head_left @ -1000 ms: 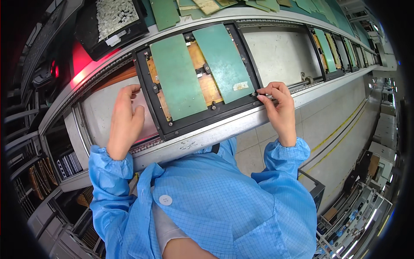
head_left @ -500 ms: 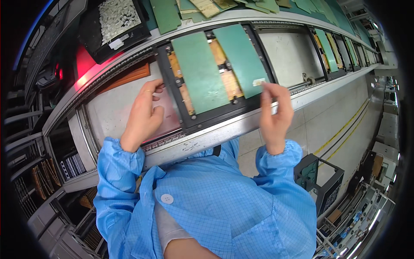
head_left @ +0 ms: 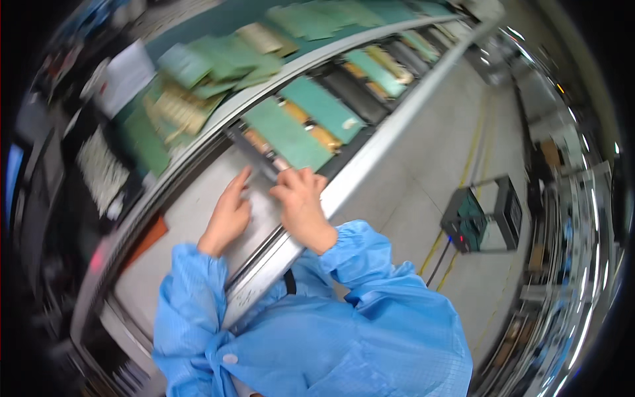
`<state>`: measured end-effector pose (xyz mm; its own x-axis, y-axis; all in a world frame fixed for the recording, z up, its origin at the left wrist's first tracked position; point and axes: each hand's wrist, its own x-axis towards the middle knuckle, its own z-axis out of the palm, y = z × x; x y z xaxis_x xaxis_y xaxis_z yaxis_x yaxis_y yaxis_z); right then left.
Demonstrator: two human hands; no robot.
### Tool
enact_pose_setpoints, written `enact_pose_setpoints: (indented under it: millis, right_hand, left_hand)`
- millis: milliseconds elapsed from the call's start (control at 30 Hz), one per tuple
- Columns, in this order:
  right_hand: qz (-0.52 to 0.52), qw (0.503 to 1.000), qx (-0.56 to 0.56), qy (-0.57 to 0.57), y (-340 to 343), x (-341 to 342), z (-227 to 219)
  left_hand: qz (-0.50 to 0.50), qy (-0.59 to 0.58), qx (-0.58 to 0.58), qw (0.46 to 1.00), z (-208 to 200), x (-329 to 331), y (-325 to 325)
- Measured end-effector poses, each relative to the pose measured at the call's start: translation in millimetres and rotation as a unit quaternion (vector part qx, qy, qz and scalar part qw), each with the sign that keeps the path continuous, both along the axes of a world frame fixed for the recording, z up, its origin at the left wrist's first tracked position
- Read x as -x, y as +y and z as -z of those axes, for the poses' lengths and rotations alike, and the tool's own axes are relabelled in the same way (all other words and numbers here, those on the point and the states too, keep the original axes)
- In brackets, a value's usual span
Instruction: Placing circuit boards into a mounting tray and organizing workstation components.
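Note:
My left hand (head_left: 228, 215) is held above the bare part of the conveyor with its fingers stretched out, holding nothing. My right hand (head_left: 303, 208) has its fingers bent at the near left corner of a black carrier frame (head_left: 254, 153), seemingly gripping its edge; motion blur softens the contact. Two long green panels lie side by side in the frame, a left panel (head_left: 291, 132) and a right panel (head_left: 324, 106). Amber strips (head_left: 311, 124) with dark and metal fittings show between and beside them. A small pale mark sits near the right panel's close end.
The conveyor's metal rail (head_left: 357, 175) runs between me and the frames. Farther along stand more loaded carriers (head_left: 380, 73). Beyond the belt are loose green boards (head_left: 231, 59) and a black tray of small whitish pieces (head_left: 99, 169). A black open-sided box (head_left: 486, 215) stands on the floor.
My view has turned and the carrier frame now lies farther right along the conveyor from my left hand. My right hand has left the right panel's end for the frame's near left corner.

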<state>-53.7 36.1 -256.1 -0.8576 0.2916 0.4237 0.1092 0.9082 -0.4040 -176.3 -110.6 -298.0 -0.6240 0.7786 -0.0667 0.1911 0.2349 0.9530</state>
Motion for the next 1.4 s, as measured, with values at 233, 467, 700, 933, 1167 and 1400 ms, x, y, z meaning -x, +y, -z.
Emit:
enact_pose_setpoints:
  millis: [233,467,700,933,1167,1400]
  right_hand:
    - [0.058,0.998,0.006,-0.031,21.7,8.7,-3.2]
    - [-0.142,0.986,0.080,-0.019,-19.6,15.4,-28.5]
    - [-0.473,0.856,0.199,-0.063,-151.9,30.9,-27.7]
    - [-0.526,0.780,0.311,-0.134,-193.1,43.4,-6.4]
    - [-0.505,0.792,0.260,-0.222,-172.1,62.0,47.3]
    - [-0.581,0.741,0.233,-0.244,-150.5,131.3,120.1]
  left_hand:
    - [0.002,-0.036,0.022,0.999,-46.2,-5.9,-58.6]
    - [-0.312,0.108,0.029,0.943,-120.8,-59.6,-219.2]
    - [-0.715,0.432,0.364,0.412,-196.0,-272.8,-341.5]
    - [-0.568,-0.125,0.809,-0.089,-210.4,-638.8,-346.2]
    - [-0.832,-0.252,0.447,-0.209,-192.2,-595.4,-336.0]
    - [-0.834,-0.055,0.253,-0.488,-122.4,-711.4,-278.9]
